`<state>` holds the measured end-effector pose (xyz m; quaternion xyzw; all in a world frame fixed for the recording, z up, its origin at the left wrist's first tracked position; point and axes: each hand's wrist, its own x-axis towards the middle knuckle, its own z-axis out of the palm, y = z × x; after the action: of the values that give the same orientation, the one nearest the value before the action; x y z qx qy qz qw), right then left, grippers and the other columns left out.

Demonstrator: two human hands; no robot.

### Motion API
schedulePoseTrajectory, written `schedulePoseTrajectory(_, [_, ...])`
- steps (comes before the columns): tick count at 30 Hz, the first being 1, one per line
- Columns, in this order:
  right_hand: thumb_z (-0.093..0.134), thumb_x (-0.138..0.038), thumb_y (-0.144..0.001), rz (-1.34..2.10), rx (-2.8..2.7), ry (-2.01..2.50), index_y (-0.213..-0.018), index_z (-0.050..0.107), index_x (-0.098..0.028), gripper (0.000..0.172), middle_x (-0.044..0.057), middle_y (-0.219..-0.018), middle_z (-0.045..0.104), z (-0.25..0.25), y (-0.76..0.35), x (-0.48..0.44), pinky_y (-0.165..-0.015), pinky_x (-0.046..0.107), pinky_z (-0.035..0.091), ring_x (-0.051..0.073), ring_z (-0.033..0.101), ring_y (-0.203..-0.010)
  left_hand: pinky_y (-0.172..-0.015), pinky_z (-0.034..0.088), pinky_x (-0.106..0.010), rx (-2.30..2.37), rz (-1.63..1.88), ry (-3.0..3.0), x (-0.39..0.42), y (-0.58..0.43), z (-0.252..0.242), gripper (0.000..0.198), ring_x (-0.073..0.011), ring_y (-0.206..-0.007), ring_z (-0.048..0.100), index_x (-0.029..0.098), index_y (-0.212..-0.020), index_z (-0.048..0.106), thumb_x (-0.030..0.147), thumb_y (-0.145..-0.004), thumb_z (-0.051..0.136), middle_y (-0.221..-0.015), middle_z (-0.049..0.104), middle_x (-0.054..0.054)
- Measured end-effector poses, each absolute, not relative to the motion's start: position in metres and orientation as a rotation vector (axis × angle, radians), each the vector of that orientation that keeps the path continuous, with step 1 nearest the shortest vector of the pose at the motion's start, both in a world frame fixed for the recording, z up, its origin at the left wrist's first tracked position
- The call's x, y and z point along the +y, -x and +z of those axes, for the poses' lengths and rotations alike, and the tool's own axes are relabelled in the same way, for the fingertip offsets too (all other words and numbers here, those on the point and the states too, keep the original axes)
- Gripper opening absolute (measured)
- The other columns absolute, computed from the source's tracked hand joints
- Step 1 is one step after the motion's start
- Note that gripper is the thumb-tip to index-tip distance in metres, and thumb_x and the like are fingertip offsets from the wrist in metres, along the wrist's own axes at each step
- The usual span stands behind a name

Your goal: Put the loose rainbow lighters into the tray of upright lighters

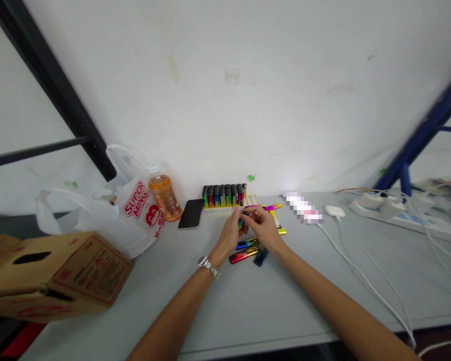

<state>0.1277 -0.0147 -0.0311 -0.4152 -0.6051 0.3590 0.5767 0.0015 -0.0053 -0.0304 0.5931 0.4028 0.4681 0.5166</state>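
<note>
My left hand [231, 231] and my right hand [263, 226] meet over the middle of the table. Between their closed fingers is a small lighter [243, 215] with a dark top, mostly hidden by the fingers. A block of upright, multicoloured lighters [222, 195] with black tops stands in a pale tray [253, 199] just behind my hands. Shiny metallic cases lie around and under them: a red-gold case [243, 254], a blue case [247, 243], a dark blue case [261, 256] and a pink-yellow case [273, 206].
Left of the tray lie a black phone [191, 214], an orange drink bottle [165, 194], a white plastic bag [135, 220] and a cardboard box [86, 273]. To the right are a blurred-out phone [304, 207], a white charger [334, 211], cables and a power strip [409, 219].
</note>
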Motion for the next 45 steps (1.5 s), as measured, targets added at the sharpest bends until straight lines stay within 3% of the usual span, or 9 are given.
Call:
schedulePoseTrajectory(3, [0.072,-0.052,-0.077,0.883,-1.310,0.963,-0.091,0.061,-0.020,0.036,-0.001,-0.069,0.063,-0.027,-0.137,-0.008,-0.053,0.028,0.049,0.015,0.059,-0.056,-0.075,0.046,-0.031,1.129,1.252,-1.730,-0.005,0.010,-0.028,0.041,-0.0192,-0.084,0.059,0.019,-0.096,0.061,0.058,-0.091,0.048,-0.089,0.064,-0.006])
schedulePoseTrajectory(5, [0.072,-0.051,-0.076,0.812,-1.264,0.992,-0.093,0.061,-0.020,0.037,0.002,-0.078,0.066,-0.024,-0.149,-0.002,-0.055,0.028,0.050,0.015,0.061,-0.060,-0.084,0.045,-0.035,1.242,1.255,-1.954,-0.005,0.023,-0.024,0.035,-0.0225,-0.091,0.058,0.019,-0.097,0.062,0.049,-0.080,0.068,-0.096,0.064,-0.008])
schedulePoseTrajectory(10, [0.067,-0.047,-0.079,0.555,-1.271,1.083,-0.106,0.055,-0.021,0.039,0.006,-0.097,0.067,-0.022,-0.176,0.025,-0.060,0.029,0.052,0.016,0.066,-0.066,-0.071,0.046,-0.031,1.037,0.778,-2.261,-0.005,0.046,-0.019,0.031,-0.0220,-0.078,0.059,0.021,-0.082,0.070,0.045,-0.066,0.081,-0.083,0.066,-0.005])
schedulePoseTrajectory(17, [0.057,-0.036,-0.085,0.338,-1.536,1.177,-0.091,0.059,-0.020,0.017,0.001,-0.076,0.066,-0.014,-0.174,0.083,-0.063,0.028,0.048,0.016,0.063,-0.065,-0.065,0.045,-0.029,1.004,0.800,-2.241,0.001,0.043,-0.027,0.023,-0.0204,-0.071,0.060,0.021,-0.072,0.070,0.042,-0.068,0.080,-0.075,0.066,-0.003])
schedulePoseTrajectory(27, [0.059,-0.024,-0.085,0.260,-1.806,1.213,-0.090,0.065,-0.018,0.010,0.001,-0.076,0.063,-0.016,-0.180,0.129,-0.071,0.029,0.048,0.016,0.059,-0.068,-0.060,0.041,-0.026,1.116,1.019,-1.964,0.013,0.040,-0.033,0.024,-0.0157,-0.065,0.056,0.018,-0.081,0.068,0.042,-0.078,0.072,-0.072,0.066,-0.001])
schedulePoseTrajectory(33, [0.056,-0.031,-0.091,-0.035,-1.886,1.434,-0.106,0.070,-0.020,0.023,0.011,-0.108,0.055,-0.011,-0.181,0.116,-0.070,0.032,0.048,0.020,0.059,-0.077,-0.063,0.046,-0.024,1.115,1.331,-1.695,0.019,0.025,-0.039,0.033,-0.0166,-0.078,0.061,0.016,-0.086,0.067,0.047,-0.079,0.071,-0.086,0.068,-0.005])
schedulePoseTrajectory(37, [0.053,-0.032,-0.093,-0.031,-1.946,1.526,-0.121,0.067,-0.023,0.033,0.011,-0.112,0.051,-0.008,-0.183,0.103,-0.075,0.034,0.049,0.022,0.061,-0.081,-0.070,0.050,-0.026,0.946,1.384,-1.511,0.015,0.015,-0.036,0.039,-0.0164,-0.082,0.065,0.016,-0.092,0.060,0.054,-0.082,0.067,-0.090,0.071,-0.006])
schedulePoseTrajectory(41, [0.053,-0.030,-0.091,0.009,-1.915,1.488,-0.137,0.055,-0.022,0.047,0.010,-0.111,0.052,-0.007,-0.182,0.085,-0.081,0.036,0.049,0.020,0.061,-0.078,-0.069,0.051,-0.026,0.815,1.432,-1.408,0.008,0.008,-0.027,0.043,-0.0134,-0.068,0.065,0.018,-0.088,0.052,0.058,-0.082,0.066,-0.070,0.065,0.001])
schedulePoseTrajectory(45, [0.053,-0.031,-0.090,0.147,-1.715,1.295,-0.125,0.059,-0.018,0.039,0.007,-0.101,0.056,-0.010,-0.172,0.054,-0.074,0.032,0.050,0.015,0.058,-0.067,-0.045,0.039,-0.019,0.796,1.405,-1.345,0.002,0.003,-0.020,0.045,-0.0056,-0.045,0.050,0.020,-0.087,0.047,0.062,-0.082,0.063,-0.067,0.054,0.007])
